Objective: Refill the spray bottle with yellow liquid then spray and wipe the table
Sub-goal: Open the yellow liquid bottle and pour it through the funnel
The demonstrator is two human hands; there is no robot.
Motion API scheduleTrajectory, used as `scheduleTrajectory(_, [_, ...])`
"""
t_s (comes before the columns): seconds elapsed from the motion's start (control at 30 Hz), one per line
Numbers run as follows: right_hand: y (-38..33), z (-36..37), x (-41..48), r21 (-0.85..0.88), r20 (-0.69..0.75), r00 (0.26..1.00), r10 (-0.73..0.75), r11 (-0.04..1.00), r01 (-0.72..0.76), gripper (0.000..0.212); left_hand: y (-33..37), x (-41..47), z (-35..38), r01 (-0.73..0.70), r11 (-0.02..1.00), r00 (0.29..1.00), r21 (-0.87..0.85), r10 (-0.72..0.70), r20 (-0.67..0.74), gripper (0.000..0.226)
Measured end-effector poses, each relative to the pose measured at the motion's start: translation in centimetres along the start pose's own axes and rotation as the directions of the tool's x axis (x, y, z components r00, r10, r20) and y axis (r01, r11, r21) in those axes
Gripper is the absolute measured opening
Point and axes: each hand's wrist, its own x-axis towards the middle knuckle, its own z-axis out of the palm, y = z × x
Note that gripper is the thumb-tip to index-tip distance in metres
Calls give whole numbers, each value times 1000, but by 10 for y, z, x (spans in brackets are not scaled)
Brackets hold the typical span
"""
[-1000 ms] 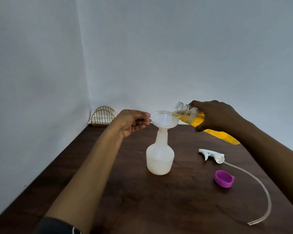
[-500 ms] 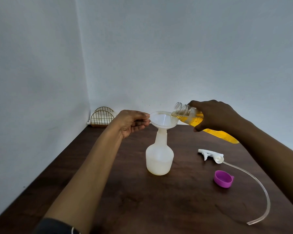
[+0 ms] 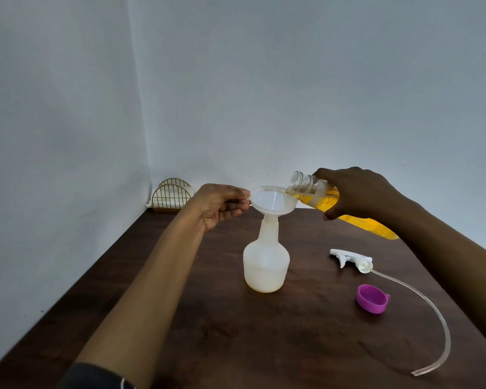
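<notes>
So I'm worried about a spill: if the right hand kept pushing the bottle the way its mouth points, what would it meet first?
Probably the funnel: the yellow bottle in the right hand already has its mouth at the funnel's rim.

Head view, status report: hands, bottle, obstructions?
Left hand steadies funnel in spray bottle. Right hand tilts yellow liquid bottle over funnel. Trigger head, purple cap lie clear.

Left hand (image 3: 218, 204) steadies the rim of a translucent white funnel (image 3: 272, 202) seated in a frosted plastic spray bottle (image 3: 265, 265) on the dark wooden counter (image 3: 236, 332); right hand (image 3: 357, 193) tilts a clear bottle of yellow liquid (image 3: 317, 196) over it. White trigger sprayer head (image 3: 351, 259) and purple cap (image 3: 372, 299) lie alongside.
</notes>
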Motion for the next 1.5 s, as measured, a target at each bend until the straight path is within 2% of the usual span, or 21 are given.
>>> scheduleTrajectory(1.5, [-1, -3, 3, -21, 26, 1000, 0, 1000, 1, 81, 1, -2, -1, 0, 1000, 1000, -10, 0, 0, 5])
